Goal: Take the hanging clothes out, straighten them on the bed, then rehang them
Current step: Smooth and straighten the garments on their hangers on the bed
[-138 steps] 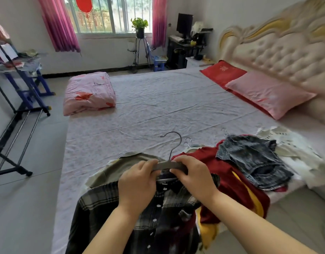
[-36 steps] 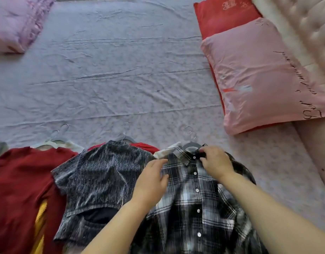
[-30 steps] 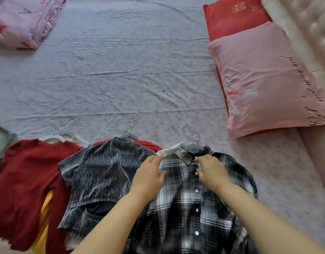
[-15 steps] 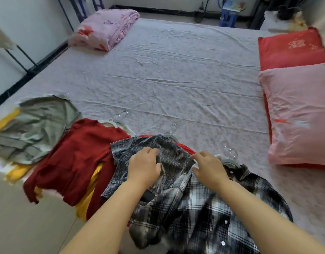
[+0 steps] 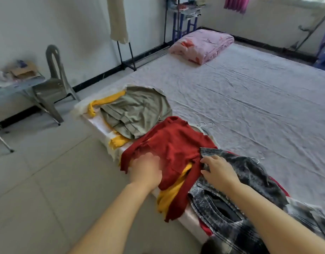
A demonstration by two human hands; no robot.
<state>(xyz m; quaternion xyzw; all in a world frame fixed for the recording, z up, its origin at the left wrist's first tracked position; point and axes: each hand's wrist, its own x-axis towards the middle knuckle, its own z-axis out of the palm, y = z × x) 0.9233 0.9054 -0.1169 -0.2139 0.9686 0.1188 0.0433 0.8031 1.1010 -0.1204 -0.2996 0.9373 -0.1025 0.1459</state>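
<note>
Bed (image 5: 249, 99) is filling the right half of what I am seeing, its pale sheet lying creased, and a folded pink quilt (image 5: 202, 44) is sitting at its far corner. Off on the tiled floor to my left a grey chair (image 5: 53, 85) is standing against the wall.

Clothes are lying in a row along the near edge of the mattress. Farthest left, an olive garment (image 5: 138, 110) is spreading over something yellow. Next to it, a red top (image 5: 172, 143) is overlapping the olive hem and hanging partly over the bed's side, with a yellow garment (image 5: 169, 195) peeking out beneath it. To its right, a dark speckled top (image 5: 249, 173) is lying with its sleeve touching the red fabric, and a plaid shirt (image 5: 304, 217) is showing at the bottom right corner.

I am reaching forward with both arms. My left hand (image 5: 146, 169) is resting on the lower left part of the red top, but it is blurring so much that I cannot tell whether the fingers are gripping the cloth. My right hand (image 5: 218, 171) is lying on the speckled top's sleeve, fingers stretched out and thumb spread, clasping nothing.

Thin wire hanger hooks (image 5: 206, 124) are poking out onto the sheet beyond the red top's collar
</note>
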